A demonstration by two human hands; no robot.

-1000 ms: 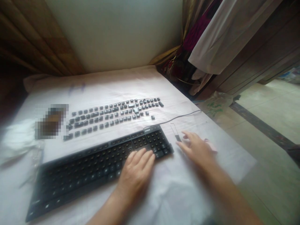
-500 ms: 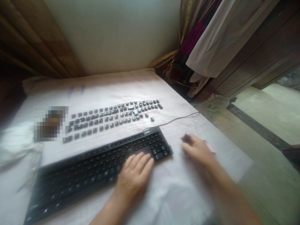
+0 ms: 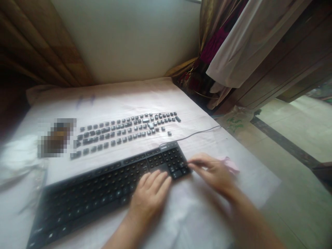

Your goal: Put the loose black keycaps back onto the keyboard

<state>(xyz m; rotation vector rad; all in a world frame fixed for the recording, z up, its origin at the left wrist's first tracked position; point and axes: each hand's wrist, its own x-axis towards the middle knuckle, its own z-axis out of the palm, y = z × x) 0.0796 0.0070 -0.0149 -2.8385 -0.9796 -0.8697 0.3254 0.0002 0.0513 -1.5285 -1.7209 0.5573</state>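
Note:
A black computer keyboard (image 3: 103,186) lies slantwise on the white-covered table, with most of its keycaps off; a few are seated near the number pad and the lower rows. Flat across its lower edge, left of the number pad, rests my left hand (image 3: 150,193), fingers stretched out and holding nothing. My right hand (image 3: 212,171) is at the keyboard's right edge, thumb and fingertips pinched together there. Whatever sits between those fingertips is too small and hidden to name. Behind the keyboard, loose black keycaps (image 3: 129,130) are laid out in several rows.
A pink cloth (image 3: 229,164) lies beside my right hand. The keyboard's cable (image 3: 197,131) runs off to the table's right edge. At the far left are a white bundle (image 3: 18,159) and a pixelated patch. Clothes (image 3: 238,52) hang at the right, above a tiled floor (image 3: 293,145).
My right hand has moved left to the keyboard's right edge. The dark item seen at its fingertips before is now hidden. My left hand has stayed almost in place.

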